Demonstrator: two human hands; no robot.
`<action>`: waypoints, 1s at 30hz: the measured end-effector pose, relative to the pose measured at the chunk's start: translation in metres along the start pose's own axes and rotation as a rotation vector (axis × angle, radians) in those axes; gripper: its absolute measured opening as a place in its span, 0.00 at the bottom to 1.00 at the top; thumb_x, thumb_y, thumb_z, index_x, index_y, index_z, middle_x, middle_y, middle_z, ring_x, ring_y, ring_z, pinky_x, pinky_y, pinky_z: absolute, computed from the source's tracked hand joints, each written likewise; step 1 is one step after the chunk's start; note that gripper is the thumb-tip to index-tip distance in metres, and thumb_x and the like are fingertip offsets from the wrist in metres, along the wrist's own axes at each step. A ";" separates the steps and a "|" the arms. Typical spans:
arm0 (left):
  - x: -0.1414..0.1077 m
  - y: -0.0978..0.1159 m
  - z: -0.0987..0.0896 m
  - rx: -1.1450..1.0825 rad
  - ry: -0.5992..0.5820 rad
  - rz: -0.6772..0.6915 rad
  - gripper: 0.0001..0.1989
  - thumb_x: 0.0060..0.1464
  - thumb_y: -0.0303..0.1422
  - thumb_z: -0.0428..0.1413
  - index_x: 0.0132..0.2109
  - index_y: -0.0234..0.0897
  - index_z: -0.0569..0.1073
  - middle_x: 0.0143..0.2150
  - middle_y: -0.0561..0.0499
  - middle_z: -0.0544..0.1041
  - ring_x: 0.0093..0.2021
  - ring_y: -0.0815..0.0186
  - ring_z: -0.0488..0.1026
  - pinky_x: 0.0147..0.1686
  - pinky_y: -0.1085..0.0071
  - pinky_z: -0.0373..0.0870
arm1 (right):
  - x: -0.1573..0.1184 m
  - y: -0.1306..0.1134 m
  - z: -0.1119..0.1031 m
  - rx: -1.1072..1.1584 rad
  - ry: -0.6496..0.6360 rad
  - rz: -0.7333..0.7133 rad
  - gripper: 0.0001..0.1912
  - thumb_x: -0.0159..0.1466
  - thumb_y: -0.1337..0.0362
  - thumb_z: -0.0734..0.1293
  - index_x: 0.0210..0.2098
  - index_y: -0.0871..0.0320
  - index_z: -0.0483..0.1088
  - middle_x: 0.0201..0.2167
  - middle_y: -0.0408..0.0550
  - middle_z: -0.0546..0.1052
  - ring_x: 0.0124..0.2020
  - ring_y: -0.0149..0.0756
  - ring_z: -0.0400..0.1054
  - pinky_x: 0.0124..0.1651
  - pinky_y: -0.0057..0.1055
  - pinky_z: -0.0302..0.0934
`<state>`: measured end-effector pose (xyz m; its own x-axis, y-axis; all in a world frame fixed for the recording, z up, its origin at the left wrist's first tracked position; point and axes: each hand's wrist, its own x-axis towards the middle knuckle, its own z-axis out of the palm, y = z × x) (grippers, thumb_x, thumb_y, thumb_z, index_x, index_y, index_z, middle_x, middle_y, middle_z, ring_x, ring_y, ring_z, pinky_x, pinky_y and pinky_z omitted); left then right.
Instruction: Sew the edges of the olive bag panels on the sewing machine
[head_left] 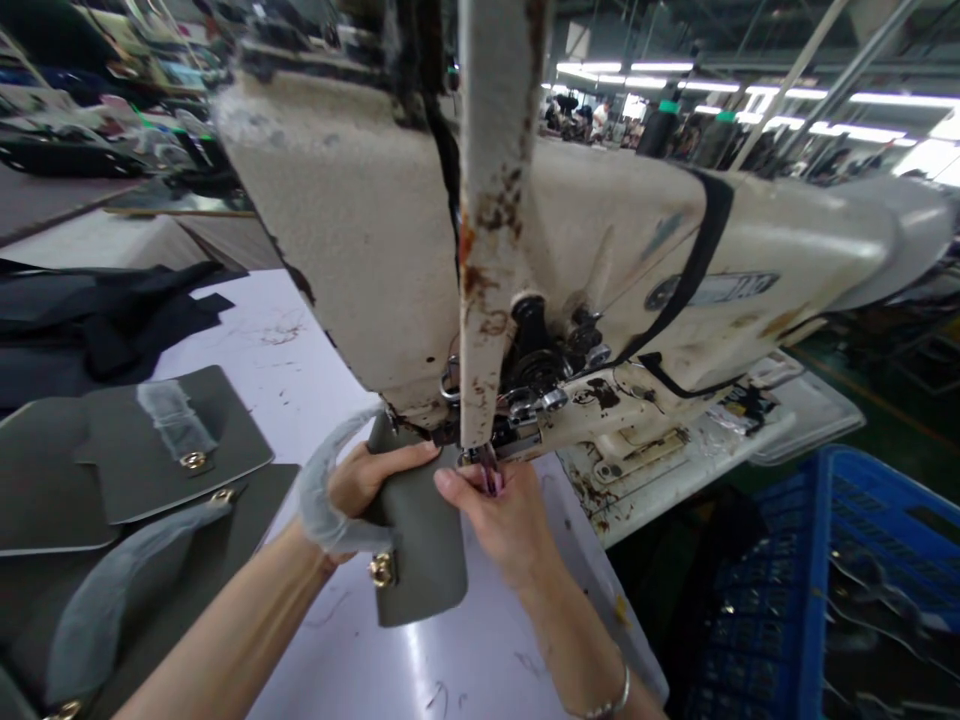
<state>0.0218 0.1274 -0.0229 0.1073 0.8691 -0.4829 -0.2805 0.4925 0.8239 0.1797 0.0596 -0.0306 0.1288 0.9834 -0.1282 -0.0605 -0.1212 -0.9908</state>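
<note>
A grey-green panel (424, 545) with rounded corners lies under the head of a large off-white sewing machine (360, 220). A plastic-wrapped handle (322, 500) with a gold-coloured fitting (382, 569) is attached to it. My left hand (364, 480) reaches through the loop of the handle and grips the panel's left side, its thumb laid on top, pointing at the presser area. At the panel's right edge, my right hand (506, 515) is closed beside the needle area, thumb against the fingers; a small pinkish thing shows at its fingertips, too small to name.
Similar panels (232, 420) with wrapped handles lie at the left, dark fabric (105, 320) behind them. A blue crate (806, 580) holding more pieces stands at the lower right. The machine's arm stretches to the right.
</note>
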 end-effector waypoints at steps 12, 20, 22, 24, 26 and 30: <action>-0.016 -0.019 0.015 0.105 0.096 0.247 0.34 0.35 0.38 0.75 0.53 0.36 0.80 0.45 0.43 0.84 0.44 0.51 0.82 0.42 0.63 0.83 | -0.002 -0.003 -0.004 0.274 0.017 0.125 0.10 0.51 0.59 0.77 0.22 0.59 0.79 0.21 0.43 0.76 0.23 0.32 0.67 0.31 0.31 0.62; -0.013 -0.014 0.017 0.144 0.131 0.266 0.24 0.39 0.38 0.72 0.47 0.42 0.82 0.46 0.49 0.85 0.48 0.53 0.82 0.45 0.65 0.82 | 0.004 0.000 -0.002 0.214 0.078 0.109 0.10 0.52 0.59 0.78 0.23 0.59 0.79 0.21 0.43 0.77 0.23 0.34 0.68 0.31 0.30 0.60; -0.015 -0.013 0.018 0.144 0.123 0.243 0.22 0.39 0.38 0.72 0.45 0.42 0.82 0.45 0.48 0.85 0.44 0.54 0.82 0.40 0.66 0.82 | 0.005 0.001 -0.001 0.217 0.088 0.109 0.10 0.51 0.59 0.78 0.23 0.59 0.79 0.22 0.43 0.77 0.24 0.34 0.69 0.31 0.30 0.62; -0.017 -0.012 0.020 0.130 0.106 0.230 0.20 0.40 0.39 0.71 0.44 0.42 0.82 0.44 0.48 0.85 0.39 0.54 0.82 0.35 0.65 0.82 | 0.005 0.001 -0.001 0.222 0.093 0.118 0.11 0.52 0.58 0.78 0.24 0.59 0.79 0.24 0.44 0.79 0.26 0.35 0.70 0.32 0.31 0.63; -0.017 -0.012 0.022 0.102 0.108 0.237 0.19 0.40 0.39 0.71 0.43 0.42 0.82 0.42 0.48 0.85 0.35 0.55 0.81 0.31 0.66 0.81 | 0.005 0.001 0.000 0.218 0.094 0.131 0.11 0.52 0.58 0.78 0.24 0.60 0.78 0.25 0.45 0.79 0.26 0.36 0.71 0.33 0.32 0.65; -0.013 -0.015 0.022 0.050 0.169 0.267 0.23 0.36 0.34 0.73 0.44 0.41 0.83 0.41 0.49 0.85 0.37 0.58 0.81 0.31 0.71 0.80 | 0.006 0.001 0.000 0.218 0.086 0.117 0.11 0.53 0.59 0.77 0.24 0.59 0.77 0.26 0.46 0.80 0.27 0.37 0.72 0.35 0.33 0.67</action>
<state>0.0452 0.1098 -0.0226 -0.1249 0.9499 -0.2865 -0.2299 0.2532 0.9397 0.1806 0.0648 -0.0324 0.1913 0.9480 -0.2542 -0.2903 -0.1927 -0.9373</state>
